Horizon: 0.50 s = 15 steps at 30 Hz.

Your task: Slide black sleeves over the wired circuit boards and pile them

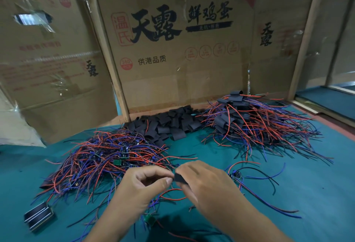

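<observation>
Black sleeve at lower centre of frame, pinched by right hand; left hand meets it with thumb and forefinger curled, what they grip hidden. Red wire loops just below. Unsleeved wired boards heaped mid-left on green tabletop; loose sleeves piled centre by cardboard box; sleeved pile mid-right.
</observation>
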Each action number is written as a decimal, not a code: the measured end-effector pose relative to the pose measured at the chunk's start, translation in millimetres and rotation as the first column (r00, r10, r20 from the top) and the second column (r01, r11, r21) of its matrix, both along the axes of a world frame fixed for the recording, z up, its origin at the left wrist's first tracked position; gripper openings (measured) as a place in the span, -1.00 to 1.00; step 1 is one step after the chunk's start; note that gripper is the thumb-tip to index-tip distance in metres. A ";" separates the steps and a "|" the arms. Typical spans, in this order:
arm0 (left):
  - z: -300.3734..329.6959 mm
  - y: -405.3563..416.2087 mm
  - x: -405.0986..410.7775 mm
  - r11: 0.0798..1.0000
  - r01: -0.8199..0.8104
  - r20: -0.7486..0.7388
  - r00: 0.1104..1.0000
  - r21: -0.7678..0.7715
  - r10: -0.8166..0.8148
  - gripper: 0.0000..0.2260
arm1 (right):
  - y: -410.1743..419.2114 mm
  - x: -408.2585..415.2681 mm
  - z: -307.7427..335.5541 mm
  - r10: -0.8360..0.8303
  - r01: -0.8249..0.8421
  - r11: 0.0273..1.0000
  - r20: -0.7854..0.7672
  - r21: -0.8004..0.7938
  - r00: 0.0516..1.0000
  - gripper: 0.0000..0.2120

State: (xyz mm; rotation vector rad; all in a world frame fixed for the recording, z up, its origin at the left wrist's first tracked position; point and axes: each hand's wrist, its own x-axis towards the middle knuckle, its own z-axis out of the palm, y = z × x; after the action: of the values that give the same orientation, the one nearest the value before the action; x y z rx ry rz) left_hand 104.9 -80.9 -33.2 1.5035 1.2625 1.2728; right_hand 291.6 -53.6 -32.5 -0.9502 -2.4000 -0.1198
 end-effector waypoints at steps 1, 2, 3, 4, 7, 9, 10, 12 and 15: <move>-0.1 0.8 0.7 1.000 -0.005 0.001 1.000 -0.001 0.005 -0.81 | -0.3 -0.2 -0.7 -0.010 0.010 1.000 0.008 0.002 1.000 -0.75; 0.4 1.2 1.6 1.000 -0.004 -0.007 1.000 0.004 0.004 -0.81 | -0.2 -0.1 -1.6 -0.013 0.013 1.000 0.016 0.000 1.000 -0.74; -0.1 1.3 2.0 1.000 -0.004 -0.021 1.000 0.011 0.004 -0.81 | -0.7 -0.7 -1.6 -0.006 0.006 1.000 0.026 -0.005 1.000 -0.77; -0.3 1.3 2.0 1.000 -0.002 -0.038 0.999 0.017 0.002 -0.82 | -0.8 -1.0 -2.4 0.000 0.000 1.000 0.036 -0.011 0.999 -0.80; -0.8 1.0 1.3 0.999 -0.005 -0.091 0.996 0.036 0.008 -0.87 | 2.8 0.1 -1.5 -0.018 0.019 1.000 0.041 -0.020 0.999 -0.73; -3.4 2.4 -2.0 0.989 -0.121 -0.097 0.987 0.080 0.129 -0.85 | 9.2 4.2 6.3 -0.041 0.042 0.998 0.017 -0.038 0.999 -0.74; -5.5 4.3 -6.0 0.965 -0.232 -0.152 0.957 0.122 0.249 -0.84 | 15.7 7.5 13.4 -0.058 0.058 0.998 -0.003 -0.039 0.998 -0.76; -11.1 8.3 -15.1 0.878 -0.402 -0.394 0.786 0.259 0.476 -0.81 | 38.8 17.4 33.1 -0.135 0.135 0.991 0.000 -0.013 0.991 -0.74; -16.9 9.8 -22.5 0.814 -0.450 -0.634 0.519 0.367 0.573 -0.77 | 92.6 32.2 74.6 -0.305 0.296 0.952 0.137 0.081 0.943 -0.68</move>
State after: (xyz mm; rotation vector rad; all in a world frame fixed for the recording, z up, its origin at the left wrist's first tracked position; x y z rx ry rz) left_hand 82.4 -71.0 -50.0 1.9277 2.3342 1.1580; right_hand 323.8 39.0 42.1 -1.3159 -2.3511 -0.3853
